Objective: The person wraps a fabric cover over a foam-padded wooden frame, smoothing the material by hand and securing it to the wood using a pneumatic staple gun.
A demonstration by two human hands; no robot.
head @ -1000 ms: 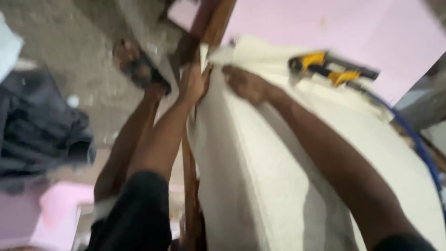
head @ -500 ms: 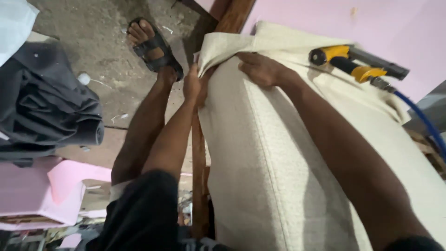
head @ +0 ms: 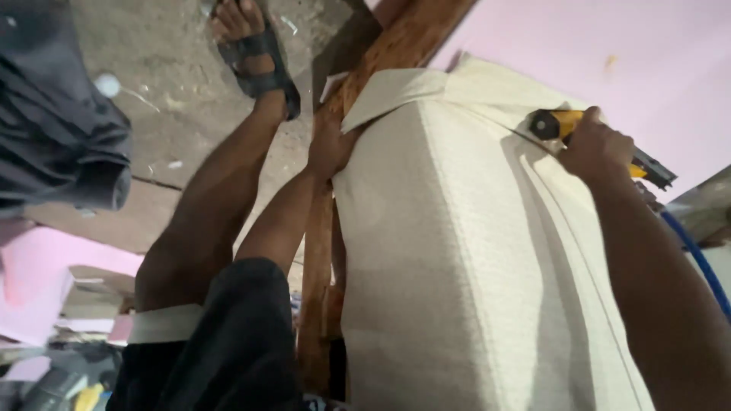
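Cream upholstery fabric [head: 457, 251], coarse-woven, covers a padded form that fills the centre and lower right of the frame. It lies mostly smooth, with long creases running down its right side and a folded flap at the upper corner, centre top. Its left edge meets a brown wooden frame rail [head: 320, 251] that runs from bottom centre up to the top of the frame.

Left hand [head: 329, 144]: closed on the fabric edge, pressing it against the rail, just left of centre in the upper half. Right hand [head: 598, 148]: wrapped around a yellow and black staple gun [head: 560, 125] at upper right, the tool resting on the fabric. A blue hose [head: 697, 262] trails from the tool down the right edge of the frame.

Surroundings: a pink sheet [head: 594, 53] lies behind the fabric at upper right. The concrete floor [head: 167, 61] at upper left shows dust and scraps. The person's foot in a black sandal [head: 259, 57] stands at top centre, close to the rail. A dark bundle of cloth [head: 57, 129] sits at far left. The person's left leg and forearm cross in front of the lower rail, hiding part of it.
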